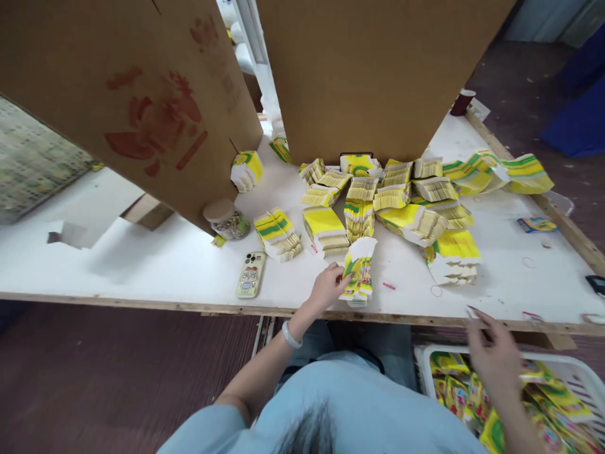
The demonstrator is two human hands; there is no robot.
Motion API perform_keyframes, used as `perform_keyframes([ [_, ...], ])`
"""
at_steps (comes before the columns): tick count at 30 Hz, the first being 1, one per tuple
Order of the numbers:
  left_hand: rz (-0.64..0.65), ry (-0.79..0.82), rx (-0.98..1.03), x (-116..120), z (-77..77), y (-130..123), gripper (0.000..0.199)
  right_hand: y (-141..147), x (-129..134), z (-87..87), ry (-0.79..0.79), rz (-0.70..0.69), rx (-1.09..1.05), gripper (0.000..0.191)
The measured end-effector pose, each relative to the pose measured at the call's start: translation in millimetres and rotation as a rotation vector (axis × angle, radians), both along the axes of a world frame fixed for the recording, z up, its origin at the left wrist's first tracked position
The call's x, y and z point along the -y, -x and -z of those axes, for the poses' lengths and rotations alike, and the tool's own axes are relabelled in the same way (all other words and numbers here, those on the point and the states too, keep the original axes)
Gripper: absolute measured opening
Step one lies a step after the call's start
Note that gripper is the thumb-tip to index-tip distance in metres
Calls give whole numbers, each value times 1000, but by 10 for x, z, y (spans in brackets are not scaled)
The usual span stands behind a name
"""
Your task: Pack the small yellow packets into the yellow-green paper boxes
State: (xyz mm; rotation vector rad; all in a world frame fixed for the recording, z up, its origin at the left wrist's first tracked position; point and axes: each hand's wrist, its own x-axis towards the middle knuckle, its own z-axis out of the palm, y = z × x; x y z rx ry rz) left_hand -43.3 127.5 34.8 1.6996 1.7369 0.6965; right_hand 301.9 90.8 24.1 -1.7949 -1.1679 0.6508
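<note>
My left hand (329,287) is closed at the left edge of a small stack of yellow-and-green printed packets (359,274), near the table's front edge. The stack fans out slightly, with white ends at the top. My right hand (496,347) is over the near side of a white plastic basket (425,372), its fingers bent and apart. It is a little blurred, and no packet shows in it. Inside the basket lie many yellow packets (449,362) with colourful prints, partly hidden under my right hand and forearm.
Bundles of yellow card packets (362,214) cover the middle of the white table (208,271). A phone (250,275) and a lidded jar (225,219) lie to the left. Large cardboard boxes (378,75) stand behind. A strip of joined packets (524,173) is at the right.
</note>
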Motion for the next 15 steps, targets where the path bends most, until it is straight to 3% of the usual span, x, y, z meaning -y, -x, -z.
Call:
perform_keyframes([
  [4,222,-171,52,252,-181,-187,31,1226,-228,-11,29,-283,-499,57],
  [7,359,-327,11,402,-233,-324,22,1778,-221,-75,78,-246,-784,51],
  [11,333,-334,-5,464,-214,-407,18,1927,-228,-141,59,-96,-922,51],
  [14,241,-302,161,452,-165,-453,8,1842,-228,-150,50,-88,-873,50],
  [15,191,-280,255,447,-146,-472,26,1816,-211,-148,39,-111,-842,49],
])
